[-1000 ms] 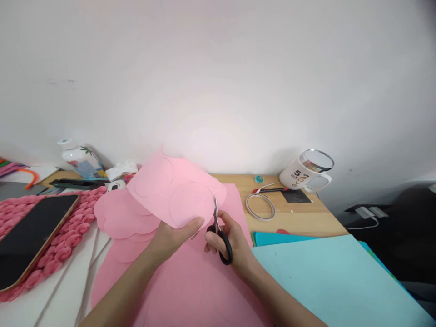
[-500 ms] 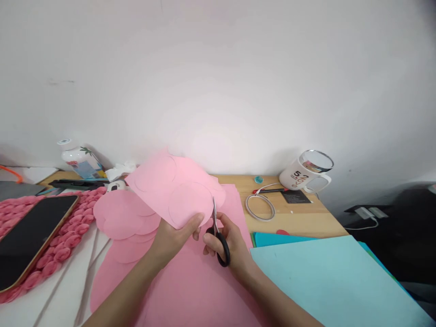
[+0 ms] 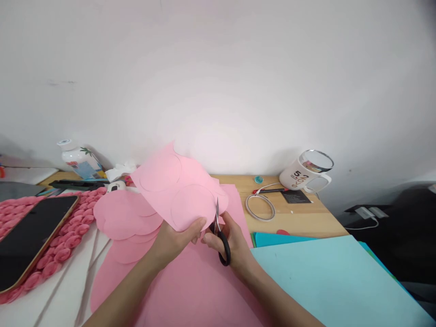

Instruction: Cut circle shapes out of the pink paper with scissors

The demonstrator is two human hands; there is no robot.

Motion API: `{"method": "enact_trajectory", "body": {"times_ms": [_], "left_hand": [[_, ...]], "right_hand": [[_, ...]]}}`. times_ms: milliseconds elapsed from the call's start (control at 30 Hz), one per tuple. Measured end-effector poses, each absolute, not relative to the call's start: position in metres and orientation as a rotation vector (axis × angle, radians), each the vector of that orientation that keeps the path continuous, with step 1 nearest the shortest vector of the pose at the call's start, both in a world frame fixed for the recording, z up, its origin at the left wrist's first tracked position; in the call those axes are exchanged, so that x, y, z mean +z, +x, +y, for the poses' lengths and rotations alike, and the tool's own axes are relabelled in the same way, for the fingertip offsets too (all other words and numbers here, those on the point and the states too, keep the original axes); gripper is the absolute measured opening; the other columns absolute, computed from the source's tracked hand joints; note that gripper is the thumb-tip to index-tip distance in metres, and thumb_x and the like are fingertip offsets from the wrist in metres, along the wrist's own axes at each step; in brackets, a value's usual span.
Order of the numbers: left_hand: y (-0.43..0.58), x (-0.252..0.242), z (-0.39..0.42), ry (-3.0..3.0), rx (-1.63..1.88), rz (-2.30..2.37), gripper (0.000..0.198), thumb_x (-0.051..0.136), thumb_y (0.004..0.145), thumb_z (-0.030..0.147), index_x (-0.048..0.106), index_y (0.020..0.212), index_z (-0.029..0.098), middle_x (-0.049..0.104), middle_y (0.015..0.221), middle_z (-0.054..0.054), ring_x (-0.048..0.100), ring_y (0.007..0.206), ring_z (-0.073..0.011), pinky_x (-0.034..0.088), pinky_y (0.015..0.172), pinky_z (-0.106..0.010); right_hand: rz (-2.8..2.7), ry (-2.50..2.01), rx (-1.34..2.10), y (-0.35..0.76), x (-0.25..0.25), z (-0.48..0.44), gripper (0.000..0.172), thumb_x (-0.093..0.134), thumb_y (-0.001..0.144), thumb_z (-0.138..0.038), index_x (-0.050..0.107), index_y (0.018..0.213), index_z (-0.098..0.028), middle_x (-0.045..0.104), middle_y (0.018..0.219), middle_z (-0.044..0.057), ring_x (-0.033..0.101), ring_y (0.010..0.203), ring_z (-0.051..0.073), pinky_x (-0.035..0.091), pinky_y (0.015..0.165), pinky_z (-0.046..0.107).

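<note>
A sheet of pink paper (image 3: 194, 204) with circles drawn on it is raised above the table. My left hand (image 3: 182, 238) pinches its lower edge, thumb on top. My right hand (image 3: 233, 240) is closed around the black handles of a pair of scissors (image 3: 223, 245). Their blades point up and lie at the right edge of a drawn circle, one blade in front of the paper. Beneath both hands lies a larger pink sheet (image 3: 200, 286). Several cut pink paper rounds (image 3: 124, 213) overlap in a pile to the left of my left hand.
At the left, a phone (image 3: 32, 240) rests on a pink knobbly mat (image 3: 63, 236). Behind stands a white bottle (image 3: 83, 159). To the right are a white mug (image 3: 301, 175), a coiled cable (image 3: 260, 206) and light blue paper (image 3: 327, 277).
The held pink sheet has shifted slightly right and tilted. The scissors have moved a little right, and their blades have opened wider, with the handles turned. My left hand keeps its pinch.
</note>
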State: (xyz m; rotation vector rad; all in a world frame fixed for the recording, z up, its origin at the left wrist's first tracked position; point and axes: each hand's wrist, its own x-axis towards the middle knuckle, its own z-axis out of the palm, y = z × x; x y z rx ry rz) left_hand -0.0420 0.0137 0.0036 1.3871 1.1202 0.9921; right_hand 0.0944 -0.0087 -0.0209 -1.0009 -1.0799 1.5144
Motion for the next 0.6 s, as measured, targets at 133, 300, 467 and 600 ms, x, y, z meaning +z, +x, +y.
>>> {"method": "enact_trajectory", "body": {"times_ms": [133,300,467,600], "left_hand": [[-0.0433,0.003,0.0147,1.404,0.984,1.131,0.028,0.059,0.07,0.03,0.046,0.049,0.019,0.044,0.042,0.005,0.044,0.044,-0.0112,0.041,0.05,-0.027],[-0.047,0.0022,0.0164,1.423,0.959,1.11,0.027,0.059,0.072,0.03,0.046,0.051,0.019,0.044,0.044,0.005,0.045,0.045,-0.0111,0.041,0.05,-0.026],[-0.0508,0.0025,0.0184,1.435,0.911,1.101,0.029,0.058,0.074,0.028,0.046,0.049,0.018,0.045,0.044,0.004,0.046,0.047,-0.0112,0.041,0.051,-0.027],[-0.0522,0.0048,0.0189,1.442,0.884,1.107,0.026,0.058,0.074,0.03,0.047,0.053,0.018,0.045,0.045,0.005,0.046,0.048,-0.0114,0.04,0.051,-0.027]], "right_hand": [[-1.106,-1.014,1.499,0.0949,-0.0233,-0.0087,0.054,0.073,0.061,-0.041,0.041,0.099,-0.019,0.042,0.052,-0.009,0.033,0.045,0.008,0.03,0.048,0.023],[-1.109,-1.007,1.49,0.0958,-0.0262,-0.0082,0.054,0.072,0.062,-0.042,0.041,0.101,-0.019,0.043,0.053,-0.009,0.033,0.041,0.007,0.032,0.048,0.023],[-1.123,-1.045,1.46,0.0968,-0.0259,-0.0084,0.053,0.071,0.062,-0.042,0.043,0.1,-0.018,0.049,0.056,-0.006,0.046,0.048,0.012,0.035,0.047,0.023],[-1.143,-1.097,1.452,0.0966,-0.0244,-0.0087,0.051,0.069,0.063,-0.041,0.043,0.1,-0.019,0.05,0.054,-0.005,0.049,0.049,0.013,0.037,0.046,0.023]]}}
